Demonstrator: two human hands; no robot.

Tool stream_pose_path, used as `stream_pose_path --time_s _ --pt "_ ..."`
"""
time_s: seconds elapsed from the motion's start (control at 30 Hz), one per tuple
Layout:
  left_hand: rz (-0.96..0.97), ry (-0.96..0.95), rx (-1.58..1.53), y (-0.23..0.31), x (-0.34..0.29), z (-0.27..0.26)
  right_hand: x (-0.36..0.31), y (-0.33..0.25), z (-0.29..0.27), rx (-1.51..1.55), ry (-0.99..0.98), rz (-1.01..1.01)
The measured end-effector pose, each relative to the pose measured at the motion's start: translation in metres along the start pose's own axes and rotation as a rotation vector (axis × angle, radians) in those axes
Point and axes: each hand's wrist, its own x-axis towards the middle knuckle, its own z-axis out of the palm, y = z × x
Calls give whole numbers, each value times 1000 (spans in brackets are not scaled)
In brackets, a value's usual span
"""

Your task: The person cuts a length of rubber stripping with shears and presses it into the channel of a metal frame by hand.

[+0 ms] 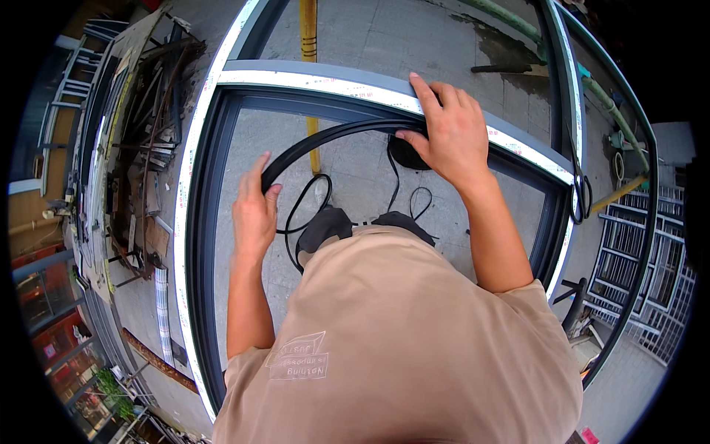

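A large dark-grey window frame (pixel 194 214) with white printed protective film surrounds me at waist height. A long black rubber sealing strip (pixel 325 140) arches under its crossbar (pixel 310 76). My left hand (pixel 254 218) pinches the strip's left part between thumb and fingers, near the frame's left inner side. My right hand (pixel 455 133) lies over the crossbar, fingers across its top and thumb underneath, pressing the strip's right part against the bar. From there the strip's further run is hidden by the hand. Loose loops of thin black strip (pixel 285 229) hang and lie below, beside my legs.
Yellow pole (pixel 308 37) runs beneath the frame, and green pipes (pixel 510 26) lie beyond it. Scrap metal and boards (pixel 148 133) are piled at the left. Metal grilles (pixel 636 251) lie at the right. A black coil (pixel 582 198) hangs on the frame's right side.
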Motion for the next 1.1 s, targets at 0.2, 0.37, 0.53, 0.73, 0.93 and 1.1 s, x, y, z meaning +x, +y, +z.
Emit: stream_pose_path --time_s 0.2,0.37,0.53,0.73,0.93,1.1 --pt "-56 -254 131 25 50 -50 2 -8 -5 -16 -51 66" --pt "-48 -343 115 14 73 -60 4 -13 -3 -36 -40 44" --pt "6 -356 31 5 95 -56 2 -12 -4 -50 -41 42" --pt "101 -279 56 -4 127 -48 4 -8 -2 -26 -24 1" --pt "95 -398 31 -8 141 -38 -1 -4 1 -58 -4 15" --pt "76 -438 100 -7 148 -38 -2 -5 4 -74 15 10"
